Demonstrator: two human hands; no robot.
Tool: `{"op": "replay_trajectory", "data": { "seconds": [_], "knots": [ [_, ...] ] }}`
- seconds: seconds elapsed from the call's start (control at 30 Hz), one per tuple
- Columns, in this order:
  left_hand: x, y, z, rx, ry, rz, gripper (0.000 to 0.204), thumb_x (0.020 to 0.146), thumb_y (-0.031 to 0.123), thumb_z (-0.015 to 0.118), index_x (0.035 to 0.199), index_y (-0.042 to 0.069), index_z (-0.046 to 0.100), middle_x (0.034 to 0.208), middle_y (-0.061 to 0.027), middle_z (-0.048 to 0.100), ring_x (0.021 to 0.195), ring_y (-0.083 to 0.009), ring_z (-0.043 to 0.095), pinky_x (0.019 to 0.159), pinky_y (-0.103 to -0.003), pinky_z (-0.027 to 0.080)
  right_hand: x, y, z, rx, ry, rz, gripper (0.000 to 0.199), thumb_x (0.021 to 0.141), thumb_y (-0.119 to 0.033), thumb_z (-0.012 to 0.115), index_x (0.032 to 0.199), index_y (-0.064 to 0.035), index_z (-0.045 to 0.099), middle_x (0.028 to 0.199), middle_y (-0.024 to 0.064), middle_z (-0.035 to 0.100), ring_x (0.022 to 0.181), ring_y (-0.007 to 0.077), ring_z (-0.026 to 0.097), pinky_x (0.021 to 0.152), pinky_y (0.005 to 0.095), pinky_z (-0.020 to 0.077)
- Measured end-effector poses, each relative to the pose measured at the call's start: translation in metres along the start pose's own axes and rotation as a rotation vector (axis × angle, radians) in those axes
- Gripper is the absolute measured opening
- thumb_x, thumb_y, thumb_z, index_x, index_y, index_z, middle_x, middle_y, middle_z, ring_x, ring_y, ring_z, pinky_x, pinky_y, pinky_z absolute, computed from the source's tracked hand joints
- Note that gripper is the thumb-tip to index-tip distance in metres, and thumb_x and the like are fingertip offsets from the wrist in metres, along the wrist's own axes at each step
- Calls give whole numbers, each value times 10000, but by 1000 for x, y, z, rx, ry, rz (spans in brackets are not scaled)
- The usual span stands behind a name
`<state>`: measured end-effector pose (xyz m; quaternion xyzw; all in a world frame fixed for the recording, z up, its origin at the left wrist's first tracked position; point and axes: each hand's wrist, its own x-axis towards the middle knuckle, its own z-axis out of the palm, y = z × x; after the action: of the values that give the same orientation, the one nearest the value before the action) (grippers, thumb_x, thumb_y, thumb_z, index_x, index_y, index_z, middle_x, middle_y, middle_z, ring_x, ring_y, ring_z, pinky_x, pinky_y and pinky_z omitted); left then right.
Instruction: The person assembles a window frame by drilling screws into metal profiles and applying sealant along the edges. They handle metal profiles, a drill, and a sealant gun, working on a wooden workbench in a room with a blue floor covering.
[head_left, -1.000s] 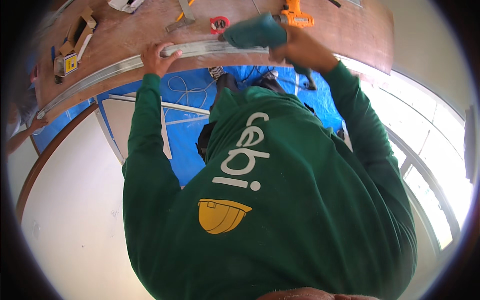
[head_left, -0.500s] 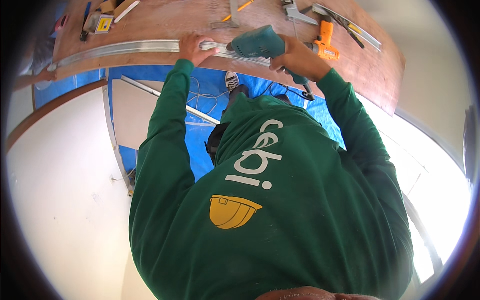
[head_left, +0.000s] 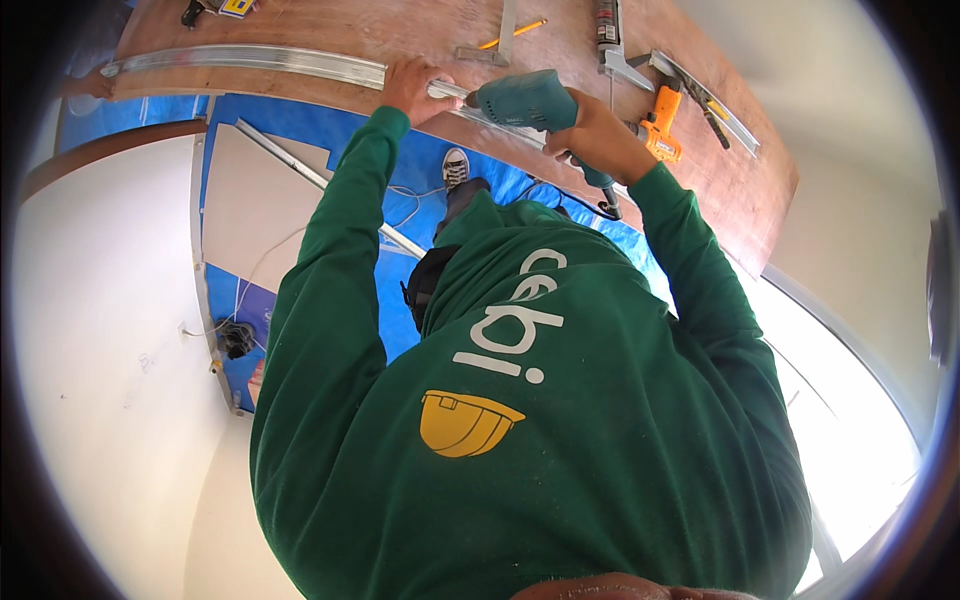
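Observation:
A long silvery metal channel lies along the near edge of a wooden worktable. My left hand is closed around the channel, its thumb toward the drill. In my right hand is a teal corded power drill, gripped by its handle and pointing left. The drill's front end is close to my left thumb, over the channel; whether the bit touches metal I cannot tell. At the far left another person's hand is by the channel's end.
On the table lie a metal square, a yellow pencil, a caulking gun, an orange tool and pliers. Blue sheeting covers the floor, with a pale board and a metal strip on it.
The view has shifted, so the table sits higher and more floor shows at left. Both hands keep their holds, with the drill still at the channel.

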<state>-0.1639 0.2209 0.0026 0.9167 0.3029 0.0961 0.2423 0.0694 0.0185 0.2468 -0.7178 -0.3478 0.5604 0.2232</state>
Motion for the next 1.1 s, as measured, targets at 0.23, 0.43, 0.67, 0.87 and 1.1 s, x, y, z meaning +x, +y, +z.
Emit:
{"op": "replay_trajectory", "data": {
  "seconds": [0.23,0.43,0.67,0.87,1.1],
  "knots": [
    [0,-6,3,36,32,50,559,743,627,900,1157,260,822,1187,-82,667,1229,-374,567,1106,-532,408,8,1,2,-96,3,-16,763,813,-105,798,1516,51,545,1031,120,745,830,181,738,730,333,615],
    [-7,-18,-9,-62,-23,194,708,671,515,977,1299,259,774,1247,-61,656,1278,-356,560,1128,-526,401,25,10,8,-434,117,-257,804,777,-131,766,1512,82,519,1071,284,766,887,413,775,830,476,614],
    [-14,-15,1,-74,1,141,744,621,474,1001,1298,268,773,1315,-6,659,1329,-338,548,1165,-532,389,7,-45,39,-670,116,-148,587,804,-63,625,1374,73,577,1011,389,724,983,562,711,903,594,564],
    [-16,-11,0,-92,-6,118,744,619,459,995,1305,276,771,1345,12,655,1345,-329,540,1193,-529,381,11,-54,39,-746,45,-140,528,933,-373,753,1219,48,616,1012,338,747,977,519,741,870,592,582],
    [-14,-8,-8,-86,-45,83,721,637,434,991,1301,255,775,1347,9,649,1346,-326,535,1194,-527,384,24,-46,28,-711,72,-214,427,863,-188,656,1225,37,619,1047,350,741,1020,533,729,891,600,571]
  ]
}}
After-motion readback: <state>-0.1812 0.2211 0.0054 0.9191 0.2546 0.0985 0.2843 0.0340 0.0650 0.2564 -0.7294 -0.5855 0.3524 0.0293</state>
